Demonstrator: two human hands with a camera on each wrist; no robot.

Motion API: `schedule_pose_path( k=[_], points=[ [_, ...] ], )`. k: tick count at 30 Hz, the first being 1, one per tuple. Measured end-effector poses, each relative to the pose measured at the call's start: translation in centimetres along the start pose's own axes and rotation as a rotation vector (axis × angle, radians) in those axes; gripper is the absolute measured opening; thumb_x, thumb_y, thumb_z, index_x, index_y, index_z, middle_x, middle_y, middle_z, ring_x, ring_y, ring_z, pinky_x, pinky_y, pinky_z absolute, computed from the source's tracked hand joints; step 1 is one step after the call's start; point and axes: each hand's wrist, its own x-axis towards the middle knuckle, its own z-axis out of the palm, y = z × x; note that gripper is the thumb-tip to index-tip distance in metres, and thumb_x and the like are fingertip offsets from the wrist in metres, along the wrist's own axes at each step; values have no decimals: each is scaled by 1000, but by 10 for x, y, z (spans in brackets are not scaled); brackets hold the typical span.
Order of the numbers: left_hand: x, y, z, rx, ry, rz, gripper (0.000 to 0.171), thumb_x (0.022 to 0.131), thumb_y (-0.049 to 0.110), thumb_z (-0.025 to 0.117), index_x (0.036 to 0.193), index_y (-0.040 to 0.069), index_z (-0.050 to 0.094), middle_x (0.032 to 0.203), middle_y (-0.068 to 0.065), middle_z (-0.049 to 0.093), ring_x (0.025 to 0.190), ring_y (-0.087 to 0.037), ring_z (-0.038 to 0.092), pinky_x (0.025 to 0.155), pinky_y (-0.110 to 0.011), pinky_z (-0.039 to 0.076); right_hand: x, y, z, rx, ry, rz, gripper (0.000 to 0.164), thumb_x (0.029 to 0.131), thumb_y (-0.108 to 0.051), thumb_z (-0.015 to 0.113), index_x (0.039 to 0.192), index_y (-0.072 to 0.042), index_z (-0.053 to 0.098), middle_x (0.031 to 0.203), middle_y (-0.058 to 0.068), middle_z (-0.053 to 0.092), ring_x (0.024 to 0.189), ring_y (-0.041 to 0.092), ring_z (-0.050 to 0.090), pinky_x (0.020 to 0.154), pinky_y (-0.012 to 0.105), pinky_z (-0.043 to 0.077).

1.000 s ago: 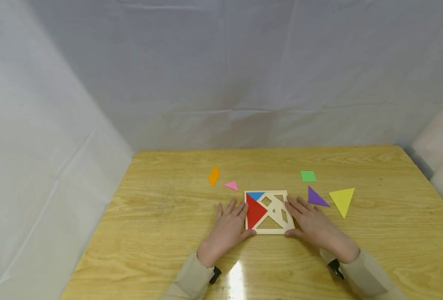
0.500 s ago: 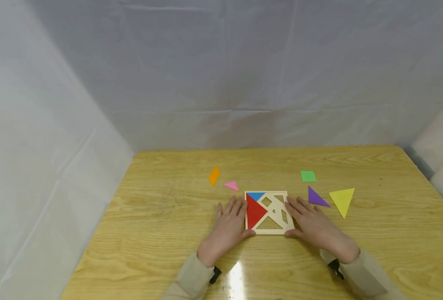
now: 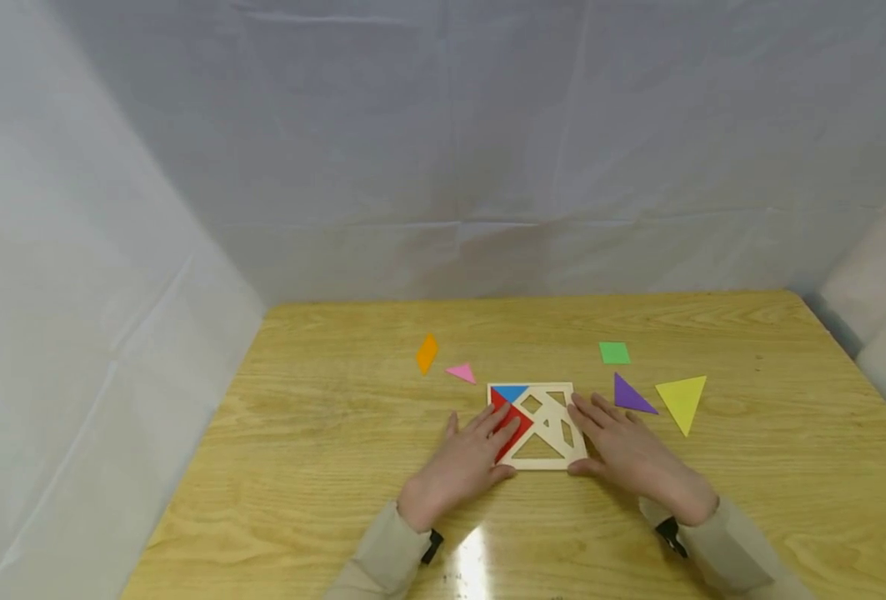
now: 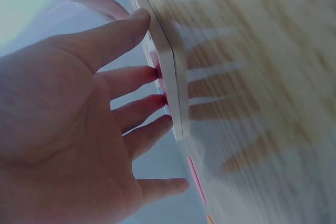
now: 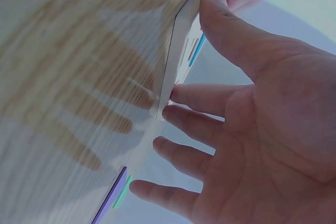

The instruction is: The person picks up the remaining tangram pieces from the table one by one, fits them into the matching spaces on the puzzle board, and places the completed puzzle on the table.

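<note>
A pale wooden tangram tray point(image 3: 543, 464) lies on the table between both hands in the head view. A large red triangle point(image 3: 525, 423) and a small blue triangle point(image 3: 508, 392) sit in its left recesses; the other cut-outs show bare. My left hand point(image 3: 459, 468) has its extended fingers on the red triangle, partly covering it, with the thumb at the tray's lower left corner. Along the right edge, my right hand point(image 3: 638, 457) touches the frame with fingers extended. The left wrist view shows the fingertips point(image 4: 163, 100) over the tray's rim.
Loose pieces lie around the tray: an orange parallelogram point(image 3: 427, 354) and a pink triangle point(image 3: 463, 372) at the back left, a green square point(image 3: 614, 353), a purple triangle point(image 3: 633, 397) and a yellow triangle point(image 3: 683, 402) to the right. White sheeting point(image 3: 443, 167) stands behind the table.
My left hand's fingers have moved right from the tray's left edge onto the red triangle. The right hand and the loose pieces have stayed in place.
</note>
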Motion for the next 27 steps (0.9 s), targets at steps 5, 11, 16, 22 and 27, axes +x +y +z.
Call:
schedule_pose_path(
  k=[5,11,16,22,27],
  points=[
    [-1,-1,-1,-3,6,-1,67,99,46,60,157,18,41,166,-3,27,153,-23,27,117,-65,25,2,7,0,6,-3,-33,79,91,-44,71,150,3,45,156,24,40,142,50,35,105,73,34],
    [-1,-1,-1,-5,10,2,66,99,46,60,156,18,41,166,-3,28,152,-22,28,117,-65,25,1,31,-13,91,53,-112,70,94,-37,70,149,1,48,153,23,46,141,51,37,108,66,36],
    [0,-1,-2,-15,11,7,66,100,46,60,156,18,42,166,-3,27,153,-22,27,117,-65,25,-2,64,-33,74,135,-116,56,96,-26,70,142,2,56,141,28,56,133,53,45,101,66,43],
    [-1,-2,-3,-33,18,14,64,99,44,61,155,17,44,166,-4,28,152,-21,29,116,-65,26,-14,107,-44,17,85,-29,46,93,-7,70,135,7,60,134,31,59,128,58,47,98,66,45],
    [-2,-2,-4,-35,26,18,64,99,43,62,154,16,45,165,-5,30,151,-21,31,116,-64,28,-21,131,-44,-33,52,-13,54,80,16,71,132,10,59,136,36,53,123,59,50,90,62,51]
  ],
)
